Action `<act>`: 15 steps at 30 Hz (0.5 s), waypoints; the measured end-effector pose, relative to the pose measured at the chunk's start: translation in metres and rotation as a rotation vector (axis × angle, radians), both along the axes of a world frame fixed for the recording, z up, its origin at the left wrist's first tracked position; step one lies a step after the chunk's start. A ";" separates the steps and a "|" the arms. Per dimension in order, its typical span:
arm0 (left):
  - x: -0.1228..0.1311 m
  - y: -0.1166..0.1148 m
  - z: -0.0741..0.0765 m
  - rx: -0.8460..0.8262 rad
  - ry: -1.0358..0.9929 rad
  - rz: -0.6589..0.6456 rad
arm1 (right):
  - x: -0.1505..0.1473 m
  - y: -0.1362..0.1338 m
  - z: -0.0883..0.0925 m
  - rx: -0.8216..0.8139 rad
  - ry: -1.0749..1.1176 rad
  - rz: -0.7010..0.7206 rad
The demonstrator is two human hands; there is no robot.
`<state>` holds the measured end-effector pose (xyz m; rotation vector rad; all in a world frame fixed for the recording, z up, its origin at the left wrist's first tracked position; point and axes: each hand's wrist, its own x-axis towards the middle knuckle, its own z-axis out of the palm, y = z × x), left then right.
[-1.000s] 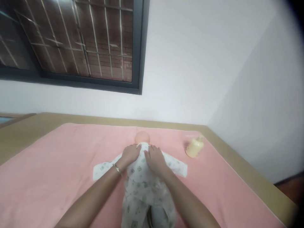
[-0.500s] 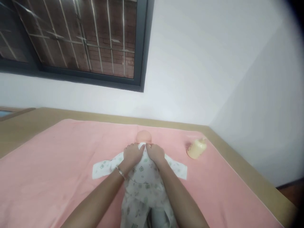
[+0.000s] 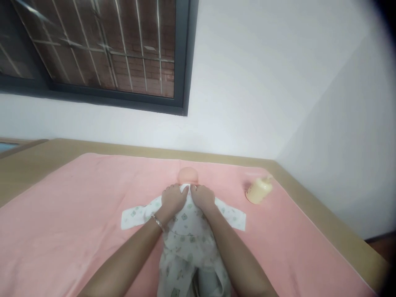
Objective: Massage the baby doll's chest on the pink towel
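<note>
A baby doll [image 3: 187, 175] lies on its back on a pink cloth [image 3: 77, 214], dressed in a white printed garment [image 3: 185, 243] with its sleeves spread sideways. Only the top of the doll's head shows beyond my hands. My left hand [image 3: 172, 199] and my right hand [image 3: 203, 197] rest side by side at the garment's collar, fingers curled and pinching the fabric at the neckline. A thin bracelet circles my left wrist.
A pale yellow feeding bottle [image 3: 259, 190] lies on its side on the cloth, right of the doll. The cloth covers a tan table [image 3: 324, 218] set into a white-walled corner. A dark-framed barred window [image 3: 102, 53] is at the upper left.
My right hand slid up from the doll's chest to the collar and met the left hand there. The view shifted slightly; the doll and bottle stayed put.
</note>
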<state>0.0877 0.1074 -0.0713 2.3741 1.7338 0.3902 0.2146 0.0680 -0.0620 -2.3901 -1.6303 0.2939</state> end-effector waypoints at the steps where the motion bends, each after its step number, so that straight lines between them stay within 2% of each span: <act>1: 0.000 0.000 0.000 0.002 -0.004 -0.002 | 0.000 0.000 0.000 -0.003 0.002 0.002; 15: 0.000 0.002 -0.002 -0.008 -0.011 0.012 | -0.001 0.001 -0.006 0.014 0.003 0.010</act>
